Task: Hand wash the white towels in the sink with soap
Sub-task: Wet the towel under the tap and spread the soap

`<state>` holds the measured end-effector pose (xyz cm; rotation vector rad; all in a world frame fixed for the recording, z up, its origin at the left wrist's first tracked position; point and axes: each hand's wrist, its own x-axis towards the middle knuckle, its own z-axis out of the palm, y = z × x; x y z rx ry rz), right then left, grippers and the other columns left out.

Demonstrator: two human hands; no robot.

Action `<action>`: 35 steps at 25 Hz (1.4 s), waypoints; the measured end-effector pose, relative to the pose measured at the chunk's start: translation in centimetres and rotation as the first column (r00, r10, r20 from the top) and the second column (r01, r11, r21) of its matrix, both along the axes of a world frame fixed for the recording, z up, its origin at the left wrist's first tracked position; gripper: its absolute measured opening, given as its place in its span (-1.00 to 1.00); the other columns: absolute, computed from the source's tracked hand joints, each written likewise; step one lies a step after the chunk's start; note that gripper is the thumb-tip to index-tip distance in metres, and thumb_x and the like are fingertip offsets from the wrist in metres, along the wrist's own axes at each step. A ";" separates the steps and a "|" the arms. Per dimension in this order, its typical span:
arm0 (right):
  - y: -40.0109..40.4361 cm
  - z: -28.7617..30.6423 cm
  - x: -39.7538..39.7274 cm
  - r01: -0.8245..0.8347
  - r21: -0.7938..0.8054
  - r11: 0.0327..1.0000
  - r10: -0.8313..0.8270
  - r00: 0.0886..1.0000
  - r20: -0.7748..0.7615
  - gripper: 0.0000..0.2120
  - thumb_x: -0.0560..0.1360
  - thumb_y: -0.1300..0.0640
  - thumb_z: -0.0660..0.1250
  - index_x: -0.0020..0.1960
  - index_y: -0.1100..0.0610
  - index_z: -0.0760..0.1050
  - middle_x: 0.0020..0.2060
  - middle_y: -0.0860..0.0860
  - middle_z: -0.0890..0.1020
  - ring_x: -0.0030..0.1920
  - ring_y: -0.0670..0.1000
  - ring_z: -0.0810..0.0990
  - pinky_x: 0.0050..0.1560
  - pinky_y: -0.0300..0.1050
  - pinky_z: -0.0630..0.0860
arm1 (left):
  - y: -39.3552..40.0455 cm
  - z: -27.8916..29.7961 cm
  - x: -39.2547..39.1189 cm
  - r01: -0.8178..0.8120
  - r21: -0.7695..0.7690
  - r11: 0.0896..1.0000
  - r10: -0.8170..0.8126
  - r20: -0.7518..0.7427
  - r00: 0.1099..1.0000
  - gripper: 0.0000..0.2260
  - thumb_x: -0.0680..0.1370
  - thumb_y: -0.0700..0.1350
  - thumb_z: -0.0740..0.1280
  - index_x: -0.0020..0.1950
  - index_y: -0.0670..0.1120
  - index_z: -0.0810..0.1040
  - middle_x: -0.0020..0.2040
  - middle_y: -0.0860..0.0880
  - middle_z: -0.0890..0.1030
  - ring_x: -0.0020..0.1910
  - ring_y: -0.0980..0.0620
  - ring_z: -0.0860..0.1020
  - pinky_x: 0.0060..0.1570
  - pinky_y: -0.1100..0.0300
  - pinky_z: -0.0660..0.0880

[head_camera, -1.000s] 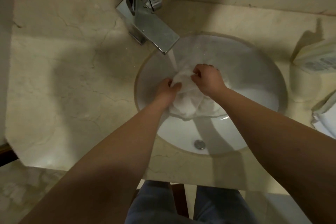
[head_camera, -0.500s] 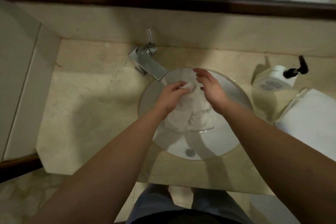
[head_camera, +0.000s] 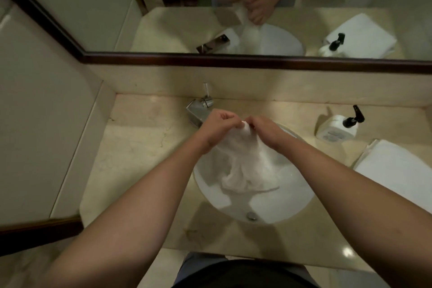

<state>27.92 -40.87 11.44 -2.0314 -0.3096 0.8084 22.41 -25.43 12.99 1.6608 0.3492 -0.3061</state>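
- At far left, a pale wall panel (head_camera: 42, 124) ran down beside the beige stone surface (head_camera: 131, 159), with a dark-framed mirror (head_camera: 233, 61) above the backsplash.
- The chrome faucet (head_camera: 197, 111) stood at the back edge of the sink (head_camera: 292, 206), its spout partly hidden behind your left hand; whether water was running could not be told.
- Your left hand (head_camera: 216, 127) was curled shut, pinching the top of the white towel (head_camera: 245, 166) between thumb and fingers, raised over the back of the basin.
- The towel hung bunched from that shared grip, its lower folds draped into the white bowl, above the metal drain (head_camera: 252, 215) near the front rim.
- Your right hand (head_camera: 266, 132) was likewise closed, fingertips pinching the same top corner of the towel, nearly touching the left.
- To the right of the sink, a white soap bottle with a black pump (head_camera: 337, 127) stood on the surface near the backsplash.
- At far right, a folded white towel stack (head_camera: 395, 170) lay on the surface just in front of the bottle.
- The mirror repeated both your hands gripping the cloth.
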 end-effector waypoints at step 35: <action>1.5 6.8 0.8 -0.008 0.173 0.985 -0.023 0.984 0.176 -0.78 0.57 0.22 0.27 -0.26 0.18 0.49 -0.37 0.03 0.47 -0.33 -0.08 0.40 -0.28 -0.16 0.34 | 3.9 5.0 0.6 -0.094 0.199 0.975 0.071 0.117 0.991 -0.64 0.45 0.12 0.51 -0.28 -0.09 0.45 -0.35 0.04 0.51 -0.40 0.11 0.46 -0.41 0.25 0.40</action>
